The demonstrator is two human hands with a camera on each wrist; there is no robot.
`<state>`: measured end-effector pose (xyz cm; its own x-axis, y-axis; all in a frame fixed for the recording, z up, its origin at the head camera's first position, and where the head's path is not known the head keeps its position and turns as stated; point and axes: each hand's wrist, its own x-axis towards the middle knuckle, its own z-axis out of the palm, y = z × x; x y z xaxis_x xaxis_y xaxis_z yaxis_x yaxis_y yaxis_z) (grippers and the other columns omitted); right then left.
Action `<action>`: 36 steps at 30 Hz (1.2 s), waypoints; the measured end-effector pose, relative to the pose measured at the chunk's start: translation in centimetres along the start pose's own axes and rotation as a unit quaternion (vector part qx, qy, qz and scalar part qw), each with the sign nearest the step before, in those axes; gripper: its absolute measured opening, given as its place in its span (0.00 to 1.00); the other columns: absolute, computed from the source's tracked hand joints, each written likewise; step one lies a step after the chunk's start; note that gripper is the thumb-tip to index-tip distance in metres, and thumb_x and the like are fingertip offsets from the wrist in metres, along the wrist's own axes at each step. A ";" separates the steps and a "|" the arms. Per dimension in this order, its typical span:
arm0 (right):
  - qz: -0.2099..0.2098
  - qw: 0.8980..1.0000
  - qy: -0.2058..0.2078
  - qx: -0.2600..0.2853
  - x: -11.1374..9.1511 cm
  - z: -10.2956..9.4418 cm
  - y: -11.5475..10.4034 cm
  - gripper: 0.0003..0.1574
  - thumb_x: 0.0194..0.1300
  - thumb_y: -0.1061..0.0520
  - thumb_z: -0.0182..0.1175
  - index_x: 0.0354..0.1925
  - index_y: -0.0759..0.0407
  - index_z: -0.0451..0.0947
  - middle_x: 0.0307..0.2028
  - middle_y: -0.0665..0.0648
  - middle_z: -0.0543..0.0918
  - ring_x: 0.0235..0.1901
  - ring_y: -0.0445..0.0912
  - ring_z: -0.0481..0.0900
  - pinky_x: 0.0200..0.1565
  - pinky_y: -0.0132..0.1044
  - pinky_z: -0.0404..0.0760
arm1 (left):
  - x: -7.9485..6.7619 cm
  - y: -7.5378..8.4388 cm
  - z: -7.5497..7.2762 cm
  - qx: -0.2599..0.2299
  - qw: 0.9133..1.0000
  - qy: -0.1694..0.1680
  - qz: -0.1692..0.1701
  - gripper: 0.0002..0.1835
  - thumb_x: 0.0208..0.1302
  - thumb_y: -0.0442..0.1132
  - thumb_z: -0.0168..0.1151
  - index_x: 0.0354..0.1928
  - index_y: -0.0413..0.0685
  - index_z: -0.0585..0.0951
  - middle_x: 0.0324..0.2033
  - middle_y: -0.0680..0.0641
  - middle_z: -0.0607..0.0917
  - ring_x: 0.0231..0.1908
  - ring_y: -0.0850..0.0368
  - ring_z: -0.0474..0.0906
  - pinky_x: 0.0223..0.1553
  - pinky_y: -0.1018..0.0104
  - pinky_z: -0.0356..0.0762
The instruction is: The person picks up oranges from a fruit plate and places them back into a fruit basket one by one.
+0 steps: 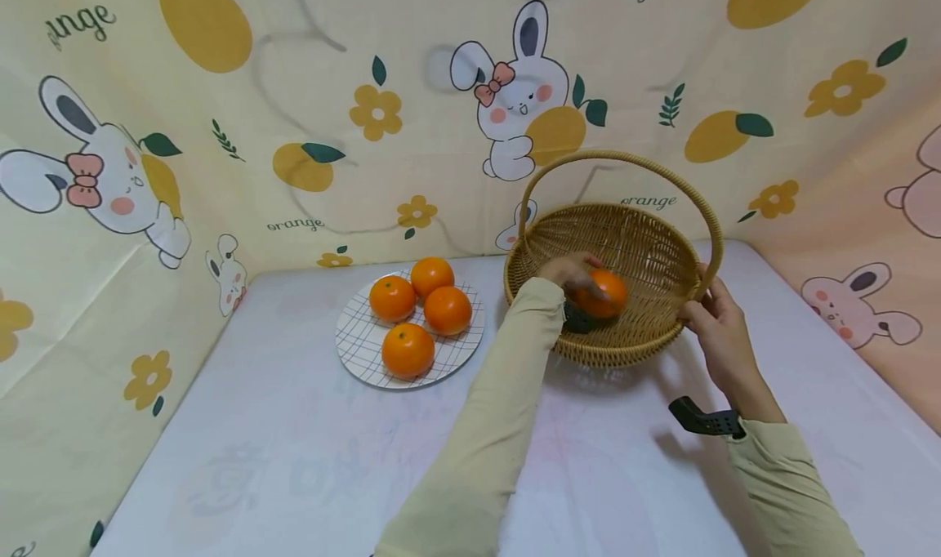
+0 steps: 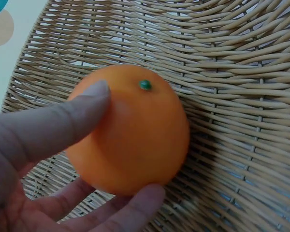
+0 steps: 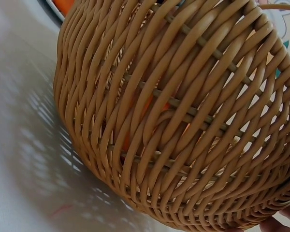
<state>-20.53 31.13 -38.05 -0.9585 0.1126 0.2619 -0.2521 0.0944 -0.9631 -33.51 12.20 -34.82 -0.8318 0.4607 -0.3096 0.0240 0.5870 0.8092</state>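
Note:
Inside the wicker basket (image 1: 647,247), my left hand (image 1: 572,273) holds an orange (image 1: 608,294). In the left wrist view the thumb (image 2: 63,121) lies over the orange (image 2: 140,130) and the fingers curl under it; a small green stem end shows on top. My right hand (image 1: 724,340) grips the basket's right rim near the foot of the handle, with the basket tilted so its opening faces me. From the right wrist view the basket's woven side (image 3: 183,116) fills most of the picture, and bits of orange show through the gaps. Only fingertips (image 3: 275,224) appear there.
Left of the basket, a round white plate (image 1: 360,353) with a dark grid pattern bears several oranges (image 1: 408,350). Both stand on a white-covered table (image 1: 294,459). A cloth backdrop (image 1: 412,165) printed with rabbits and oranges closes off the back and sides.

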 end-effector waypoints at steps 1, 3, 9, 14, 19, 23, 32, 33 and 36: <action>0.000 1.000 -0.001 -0.001 0.0 0.0 0.0 0.42 0.69 0.70 0.46 0.76 0.58 0.45 0.72 0.72 0.48 0.63 0.50 0.63 0.45 0.22 0.74 | 0.0 0.0 -0.1 0.009 1.000 0.001 -0.001 0.31 0.58 0.33 0.71 0.64 0.51 0.73 0.55 0.44 0.74 0.49 0.50 0.74 0.41 0.62 0.78; -0.001 1.000 -0.001 -0.003 0.0 0.0 0.0 0.42 0.69 0.69 0.46 0.76 0.58 0.45 0.71 0.72 0.49 0.62 0.50 0.63 0.45 0.22 0.74 | -0.1 0.0 -0.3 0.016 1.000 0.002 -0.007 0.29 0.58 0.34 0.71 0.62 0.51 0.75 0.52 0.46 0.76 0.47 0.52 0.74 0.41 0.64 0.76; -0.001 1.000 0.000 -0.012 0.0 0.1 -0.1 0.41 0.71 0.67 0.46 0.76 0.57 0.43 0.71 0.73 0.50 0.63 0.50 0.63 0.45 0.21 0.72 | -0.4 0.1 -0.6 0.006 1.000 -0.006 -0.009 0.24 0.60 0.32 0.69 0.59 0.47 0.77 0.45 0.46 0.76 0.39 0.53 0.75 0.43 0.61 0.77; 0.002 1.000 0.000 -0.008 0.1 0.0 -0.1 0.41 0.71 0.67 0.46 0.77 0.56 0.44 0.71 0.72 0.50 0.63 0.50 0.63 0.44 0.21 0.72 | -0.6 0.3 -0.8 0.014 1.000 -0.010 -0.013 0.21 0.60 0.32 0.68 0.57 0.48 0.79 0.48 0.46 0.77 0.42 0.52 0.76 0.47 0.59 0.77; 0.005 1.000 0.000 -0.002 0.0 0.0 -0.1 0.42 0.70 0.69 0.46 0.77 0.55 0.45 0.71 0.72 0.50 0.63 0.50 0.63 0.44 0.22 0.73 | -1.2 0.5 -1.3 -0.015 1.000 -0.026 -0.006 0.22 0.60 0.29 0.67 0.57 0.45 0.79 0.44 0.46 0.77 0.39 0.53 0.76 0.43 0.60 0.79; 0.008 1.000 0.000 -0.003 -0.1 0.0 -0.1 0.42 0.70 0.68 0.46 0.77 0.55 0.44 0.72 0.71 0.49 0.63 0.50 0.63 0.44 0.21 0.73 | -1.7 0.8 -2.3 -0.045 0.998 -0.046 0.004 0.24 0.62 0.29 0.65 0.60 0.44 0.76 0.26 0.49 0.70 0.23 0.58 0.65 0.37 0.60 0.78; 0.005 1.000 0.001 -0.004 -0.1 0.0 -0.1 0.43 0.70 0.68 0.46 0.77 0.55 0.43 0.71 0.72 0.49 0.63 0.50 0.63 0.44 0.21 0.73 | -3.7 0.6 -5.0 -0.107 0.988 -0.055 0.101 0.20 0.62 0.34 0.67 0.56 0.48 0.78 0.36 0.50 0.76 0.29 0.59 0.71 0.35 0.66 0.73; 0.004 1.000 0.001 0.001 -0.1 0.0 -0.1 0.43 0.70 0.69 0.46 0.77 0.56 0.43 0.71 0.73 0.49 0.62 0.50 0.63 0.44 0.21 0.73 | -4.1 0.4 -5.2 -0.113 0.985 -0.060 0.119 0.20 0.63 0.35 0.66 0.57 0.46 0.77 0.37 0.49 0.77 0.30 0.58 0.72 0.35 0.67 0.73; 0.004 1.000 0.000 0.014 -0.1 0.0 0.0 0.43 0.70 0.69 0.46 0.77 0.56 0.44 0.71 0.72 0.49 0.61 0.49 0.64 0.45 0.22 0.73 | -5.6 -0.3 -6.1 -0.119 0.979 -0.063 0.156 0.20 0.65 0.37 0.65 0.58 0.45 0.77 0.46 0.47 0.79 0.44 0.55 0.77 0.43 0.66 0.77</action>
<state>-20.41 31.09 -38.06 -0.9607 0.1130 0.2535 -0.2473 0.0661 -0.9667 -32.24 5.43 -30.28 -0.7293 0.6800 -0.0763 0.1239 0.2409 0.9626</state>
